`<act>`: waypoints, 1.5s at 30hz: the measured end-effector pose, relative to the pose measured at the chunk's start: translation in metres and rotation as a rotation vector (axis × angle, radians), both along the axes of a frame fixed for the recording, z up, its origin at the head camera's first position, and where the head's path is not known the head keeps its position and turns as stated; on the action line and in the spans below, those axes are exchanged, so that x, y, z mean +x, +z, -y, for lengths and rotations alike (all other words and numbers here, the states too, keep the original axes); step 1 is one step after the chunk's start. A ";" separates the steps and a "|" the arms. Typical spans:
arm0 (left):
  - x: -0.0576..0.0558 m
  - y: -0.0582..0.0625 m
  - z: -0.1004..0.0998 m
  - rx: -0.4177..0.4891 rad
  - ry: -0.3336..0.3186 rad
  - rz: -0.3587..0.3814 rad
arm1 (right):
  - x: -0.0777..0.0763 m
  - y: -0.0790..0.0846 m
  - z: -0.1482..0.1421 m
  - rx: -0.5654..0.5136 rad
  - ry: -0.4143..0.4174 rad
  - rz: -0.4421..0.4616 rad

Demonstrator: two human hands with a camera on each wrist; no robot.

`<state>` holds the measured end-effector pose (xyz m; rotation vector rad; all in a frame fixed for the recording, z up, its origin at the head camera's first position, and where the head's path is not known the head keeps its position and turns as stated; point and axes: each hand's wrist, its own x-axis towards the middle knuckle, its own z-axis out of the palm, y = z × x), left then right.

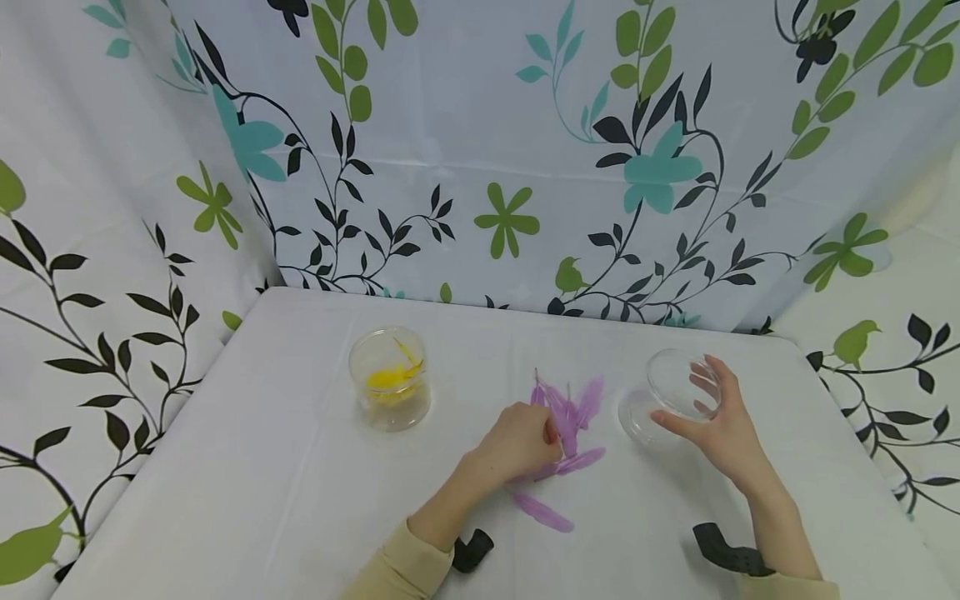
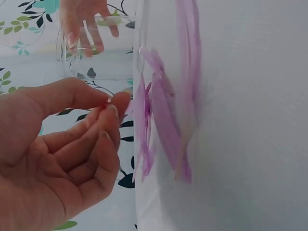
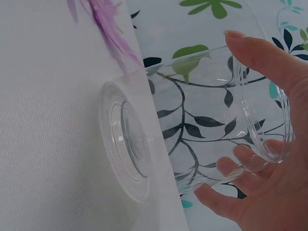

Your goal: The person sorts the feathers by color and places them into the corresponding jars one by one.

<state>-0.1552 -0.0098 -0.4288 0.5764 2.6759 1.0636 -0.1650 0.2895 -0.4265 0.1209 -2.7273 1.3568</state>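
Several purple feathers [image 1: 572, 417] lie in a loose bunch on the white table. My left hand [image 1: 517, 442] is over the bunch. In the left wrist view its thumb and forefinger pinch a small tip, with a bit of purple feather [image 2: 127, 109] showing just behind them. My right hand [image 1: 733, 433] holds a clear jar [image 1: 637, 414] near its rim, thumb on one side and fingers on the other. Nothing shows inside this jar [image 3: 192, 120] in the right wrist view, and its base is at the tabletop.
On the left of the table stands a second clear jar [image 1: 392, 414] with yellow feathers [image 1: 392, 379] in it. One purple feather [image 1: 543, 512] lies apart, nearer the front. A leaf-patterned curtain [image 1: 450, 125] hangs behind the table [image 1: 247, 467].
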 end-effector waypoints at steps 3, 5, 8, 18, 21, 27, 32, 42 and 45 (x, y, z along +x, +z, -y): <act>-0.002 0.003 0.000 0.052 0.009 0.015 | 0.000 0.000 -0.001 0.001 -0.001 -0.006; -0.005 0.004 -0.001 0.086 0.015 0.016 | 0.000 0.000 -0.002 -0.001 -0.001 -0.009; -0.009 0.005 -0.003 0.147 0.024 0.007 | -0.001 0.000 -0.002 -0.006 0.004 -0.014; -0.023 0.027 -0.008 0.380 0.065 0.010 | -0.001 -0.002 -0.001 -0.015 -0.003 -0.011; -0.030 0.035 -0.015 0.409 0.071 0.007 | -0.001 -0.003 -0.001 -0.016 -0.008 -0.008; -0.041 0.048 -0.037 0.383 0.034 -0.016 | 0.000 -0.003 -0.001 -0.013 -0.023 0.007; -0.047 0.052 -0.056 0.378 0.020 -0.013 | 0.000 -0.004 0.000 -0.027 -0.021 0.017; -0.054 0.048 -0.088 0.405 0.052 0.041 | -0.001 -0.007 0.000 -0.005 -0.039 0.016; -0.056 0.044 -0.093 0.416 0.059 0.047 | -0.001 -0.007 -0.001 0.005 -0.041 0.006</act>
